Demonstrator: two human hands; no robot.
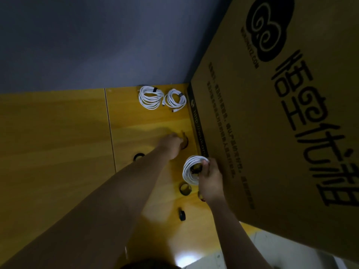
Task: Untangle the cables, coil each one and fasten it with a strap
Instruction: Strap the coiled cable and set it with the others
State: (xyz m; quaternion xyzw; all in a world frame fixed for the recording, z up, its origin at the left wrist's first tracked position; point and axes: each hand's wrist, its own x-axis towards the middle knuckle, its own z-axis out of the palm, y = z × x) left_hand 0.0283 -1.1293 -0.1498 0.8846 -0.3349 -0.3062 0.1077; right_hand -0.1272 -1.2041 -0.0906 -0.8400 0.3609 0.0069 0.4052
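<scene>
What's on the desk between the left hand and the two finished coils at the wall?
Nothing: in the head view, bare desk runs from the left hand to the two strapped coils.

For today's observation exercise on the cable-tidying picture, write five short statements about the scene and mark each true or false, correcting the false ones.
1. The right hand holds a white cable coil. True.
2. Two strapped coils, the larger coil and the smaller coil, lie at the far edge of the table. True.
3. The left hand holds a coil too. False: it reaches towards a strap on the table.
4. The cardboard box stands on the left. False: it is on the right.
5. The table is grey. False: it is yellow wood.
</scene>
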